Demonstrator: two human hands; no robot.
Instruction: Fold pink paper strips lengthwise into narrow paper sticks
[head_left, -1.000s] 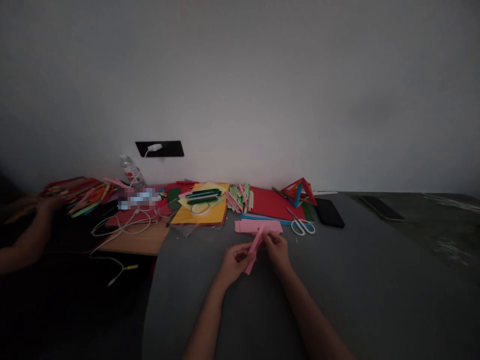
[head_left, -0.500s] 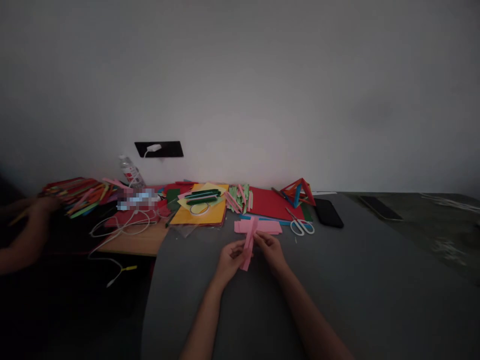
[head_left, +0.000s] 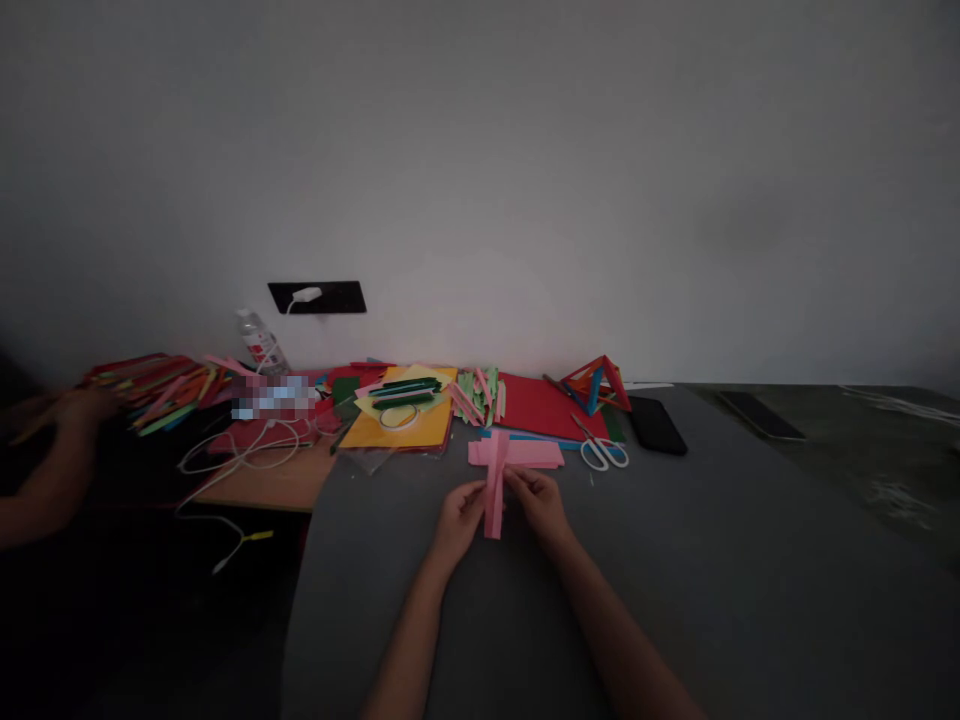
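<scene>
Between my two hands a creased pink paper strip (head_left: pixel 493 505) stands nearly upright, raised toward me over the grey table. My left hand (head_left: pixel 459 520) pinches its left edge between thumb and fingers. On the other side, my right hand (head_left: pixel 538 500) grips the right edge a little higher up. Just behind the held strip lie several flat pink paper strips (head_left: pixel 536 454), partly covered by it. White-handled scissors (head_left: pixel 604 454) rest to the right of these strips.
Along the wall lie yellow paper (head_left: pixel 367 432), green folded strips (head_left: pixel 480 395), a red sheet (head_left: pixel 529 405), a paper-strip pyramid (head_left: pixel 598 388) and a black phone (head_left: pixel 657 426). At left are a white cable (head_left: pixel 247 462), a bottle (head_left: pixel 262 342) and another person's arm (head_left: pixel 56 480).
The pink strip has turned from slanting to almost straight up, its top shifting left. My left thumb has moved from across the strip to its left edge.
</scene>
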